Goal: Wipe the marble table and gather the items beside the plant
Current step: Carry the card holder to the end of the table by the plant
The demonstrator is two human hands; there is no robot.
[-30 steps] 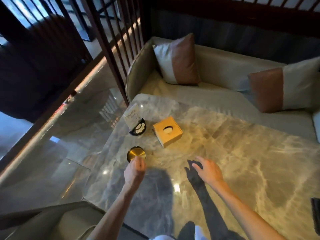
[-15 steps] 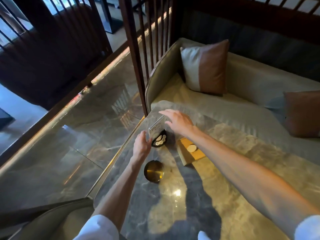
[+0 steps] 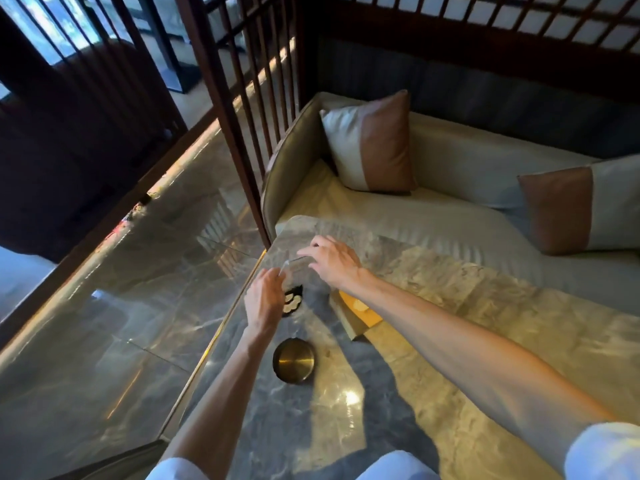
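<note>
The marble table (image 3: 450, 341) fills the lower right. At its far left corner stands a clear card stand (image 3: 292, 262) on a black base with pale pebbles (image 3: 293, 301). My left hand (image 3: 265, 299) grips the card's left edge. My right hand (image 3: 332, 259) reaches over from the right, fingers on the card's top edge. A round brass dish (image 3: 293, 361) sits on the table nearer me, apart from both hands. A yellow tissue box (image 3: 360, 318) lies under my right forearm, partly hidden. I see no plant and no cloth.
A beige sofa (image 3: 450, 209) with two brown-and-white cushions (image 3: 372, 143) wraps the table's far side. A dark wooden slat screen (image 3: 235, 116) rises just left of the table corner. Glossy stone floor (image 3: 121, 306) lies beyond the table's left edge.
Both hands moved from the near table area up to the card stand at the far left corner and closed on its edges. My view leaned in toward that corner.
</note>
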